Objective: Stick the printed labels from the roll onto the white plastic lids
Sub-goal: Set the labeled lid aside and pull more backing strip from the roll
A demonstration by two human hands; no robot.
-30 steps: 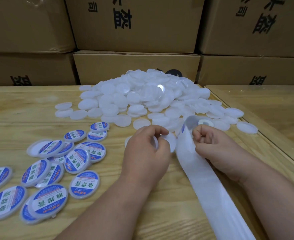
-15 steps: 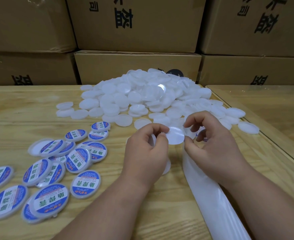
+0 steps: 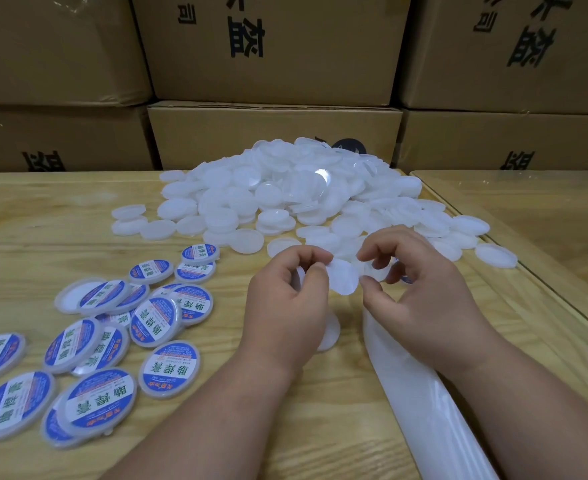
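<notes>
- Blue-and-white labelled lids [image 3: 88,344] are scattered on the left part of the wooden table [image 3: 26,237], some overlapping, printed faces up.
- Plain white lids [image 3: 278,195] are heaped at the middle of the far edge, with single ones spilled out to both sides.
- Brown cardboard boxes [image 3: 272,46] are stacked behind the table, black characters printed on them.
- The left hand [image 3: 285,306] is held above the table near the centre, fingers curled; one edge of a round white disc [image 3: 343,280] is pinched between its thumb and forefinger. Another white piece is partly hidden inside this hand, and whether it is gripped cannot be told.
- The disc, seen from its unprinted side, is held in the air between the two hands; whether it is a label or a lid cannot be told.
- A single white lid [image 3: 330,332] is seen on the table under the left hand.
- The right hand [image 3: 420,299] is placed just beside the left, fingers curled, and the disc's other edge is touched by its thumb tip.
- The white backing strip [image 3: 424,403] is laid from under the right hand to the bottom edge.
</notes>
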